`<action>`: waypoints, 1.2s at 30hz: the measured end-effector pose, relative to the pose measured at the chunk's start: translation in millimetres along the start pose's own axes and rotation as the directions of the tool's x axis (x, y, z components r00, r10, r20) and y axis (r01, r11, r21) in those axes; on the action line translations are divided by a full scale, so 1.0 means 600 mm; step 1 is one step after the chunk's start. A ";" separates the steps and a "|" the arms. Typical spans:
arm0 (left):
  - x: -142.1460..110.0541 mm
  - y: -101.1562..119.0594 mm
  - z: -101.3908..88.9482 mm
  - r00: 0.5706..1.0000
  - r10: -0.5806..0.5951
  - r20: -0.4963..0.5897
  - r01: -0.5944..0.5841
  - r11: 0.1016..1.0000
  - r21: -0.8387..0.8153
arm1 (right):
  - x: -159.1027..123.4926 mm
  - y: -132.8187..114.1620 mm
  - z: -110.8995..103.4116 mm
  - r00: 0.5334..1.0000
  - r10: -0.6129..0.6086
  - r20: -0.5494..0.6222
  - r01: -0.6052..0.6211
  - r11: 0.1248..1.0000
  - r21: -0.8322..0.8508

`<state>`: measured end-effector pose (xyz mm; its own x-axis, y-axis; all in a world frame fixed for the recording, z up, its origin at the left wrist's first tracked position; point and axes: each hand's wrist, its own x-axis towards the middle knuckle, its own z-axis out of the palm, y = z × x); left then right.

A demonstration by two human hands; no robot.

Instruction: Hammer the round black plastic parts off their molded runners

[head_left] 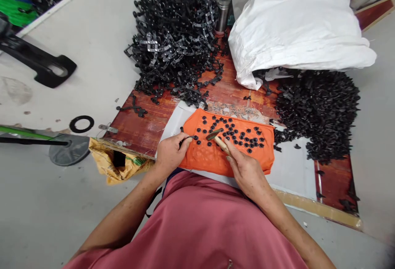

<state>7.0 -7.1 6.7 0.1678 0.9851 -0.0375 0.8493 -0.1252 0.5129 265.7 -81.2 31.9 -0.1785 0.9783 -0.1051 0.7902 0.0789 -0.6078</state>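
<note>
Head view: pinched a slim black strip between the thumb and fingers of the left hand, by the left edge of an orange cloth-covered pad. Gripped the pale handle of a flat-bladed hand tool in a closed right hand, with its dark blade over the pad's middle; could not tell whether blade met cloth. Found the pad by the front edge of a red-brown worktop, on a whitish sheet. Saw numerous round black studs scattered across the pad, mostly toward its far edge and right half.

Listed further: at the worktop's far left corner, a tangled heap of black linked pieces; toward its far edge, a clear-capped steel flask and, just beside, a bulky white sack; along its right edge, a heap of black pointed pieces.
</note>
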 end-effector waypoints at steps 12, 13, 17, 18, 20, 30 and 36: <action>0.005 -0.008 0.002 0.998 -0.036 0.051 0.048 0.961 -0.273 | 0.001 0.002 0.001 1.000 -0.017 0.005 0.018 0.999 -0.050; 0.004 -0.007 0.002 0.998 -0.034 0.051 0.046 0.965 -0.259 | 0.001 0.002 0.001 1.000 -0.015 0.008 0.015 0.999 -0.047; 0.003 -0.002 0.002 0.999 -0.021 0.050 0.028 0.987 -0.161 | 0.000 0.002 0.001 1.000 -0.017 0.004 0.017 0.999 -0.051; 0.003 -0.001 0.001 0.999 -0.017 0.046 0.023 0.990 -0.136 | 0.000 0.002 0.001 1.000 -0.019 0.004 0.019 0.998 -0.053; 0.003 0.000 0.001 0.999 -0.014 0.039 0.018 0.995 -0.097 | 0.000 0.003 0.001 1.000 -0.022 0.007 0.022 0.998 -0.061; 0.003 -0.002 0.002 0.999 0.008 0.044 -0.006 0.999 -0.038 | 0.010 -0.022 -0.016 0.987 -0.154 -0.043 0.146 0.977 -0.154; 0.003 -0.007 0.005 1.000 0.015 0.014 -0.015 1.000 -0.019 | 0.036 -0.052 -0.016 0.985 -0.166 0.054 0.174 0.913 -0.368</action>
<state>5.5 -5.0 1.7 0.1876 0.9814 -0.0415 0.8368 -0.1375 0.5300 242.6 -61.0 56.0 -0.3388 0.9398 -0.0450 0.9063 0.3131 -0.2838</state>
